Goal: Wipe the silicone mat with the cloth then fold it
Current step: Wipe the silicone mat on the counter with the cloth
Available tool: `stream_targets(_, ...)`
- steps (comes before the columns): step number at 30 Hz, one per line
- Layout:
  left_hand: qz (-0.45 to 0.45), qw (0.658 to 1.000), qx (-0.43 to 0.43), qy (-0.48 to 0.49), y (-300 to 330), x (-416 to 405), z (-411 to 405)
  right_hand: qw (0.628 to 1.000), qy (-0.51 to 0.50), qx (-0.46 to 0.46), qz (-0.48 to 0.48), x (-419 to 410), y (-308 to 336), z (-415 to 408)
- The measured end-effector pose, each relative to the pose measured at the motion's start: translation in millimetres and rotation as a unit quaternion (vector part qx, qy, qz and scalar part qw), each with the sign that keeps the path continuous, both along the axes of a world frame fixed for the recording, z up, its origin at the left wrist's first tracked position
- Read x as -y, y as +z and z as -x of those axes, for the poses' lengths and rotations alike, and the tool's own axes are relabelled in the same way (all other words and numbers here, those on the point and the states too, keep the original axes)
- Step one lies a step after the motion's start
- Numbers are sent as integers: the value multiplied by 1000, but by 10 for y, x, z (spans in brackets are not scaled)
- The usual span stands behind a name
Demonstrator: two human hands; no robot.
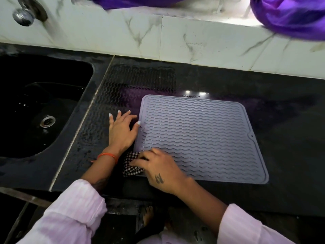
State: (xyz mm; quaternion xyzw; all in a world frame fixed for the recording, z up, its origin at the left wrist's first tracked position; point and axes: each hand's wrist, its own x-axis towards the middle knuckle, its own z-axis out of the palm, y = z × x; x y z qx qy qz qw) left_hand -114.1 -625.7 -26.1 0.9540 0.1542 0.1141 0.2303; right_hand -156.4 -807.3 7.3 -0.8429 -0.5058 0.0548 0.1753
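Black stone counter (pixel 228 81), glossy, wet in patches. Sink (pixel 35 106) at 9 o'clock, dark basin, steel drain (pixel 47 121) near its middle. Tap (pixel 24 15) at 11 o'clock on the white marbled tile wall (pixel 158 37). Purple fabric (pixel 290 16) hangs in at 1 o'clock, with more at 12. A wavy damp print (pixel 139 80) marks the counter at 11 o'clock from the mat, same ripple pattern as the mat's ribs. Nothing lies on the mat's far or right side.

Silicone mat (pixel 202 138) lies flat on the counter, centre-right of view, grey-lilac, square with rounded corners, raised rim, rows of wavy ridges, a small tab with a hole on the left and right edges.

My left hand (pixel 121 131) is spread flat on the counter at the mat's 9 o'clock edge, fingers splayed wide, thumb tip touching the rim by the tab; it holds nothing. Orange thread band (pixel 107 155) on that wrist.

My right hand (pixel 158 168) presses down on the cloth (pixel 131 164) at the mat's 7 o'clock corner, fingers curled over it, gripping. Cloth is black-and-white houndstooth weave, bunched, lying half on the mat's corner and half on the counter. Small dark tattoo on the back of this hand.

Pale pink striped sleeves (pixel 75 217) on both arms.
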Motion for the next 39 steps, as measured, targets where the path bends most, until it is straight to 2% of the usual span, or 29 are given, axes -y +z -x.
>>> stream_targets(7, -31, 999, -22, -39, -18, 174, 55, 999, -18, 22, -24, 377, -14, 183)
stream_targets(13, -36, 998, -20, -55, -40, 376, 66, 986, -145, 70, -37, 1071, -110, 188)
stream_targets(23, -19, 999, -7, -51, -93, 589, -37, 914, -374, 150, -53, 2373, -293, -2)
stream_targets(29, -17, 999, -6, -48, -132, 614, -43, 861, -471, 144, -128, 2362, -326, -243)
stream_targets(39, 12, 998, 21, -61, -165, 594, 0, 803, -557, 117, -176, 2340, -346, -1115)
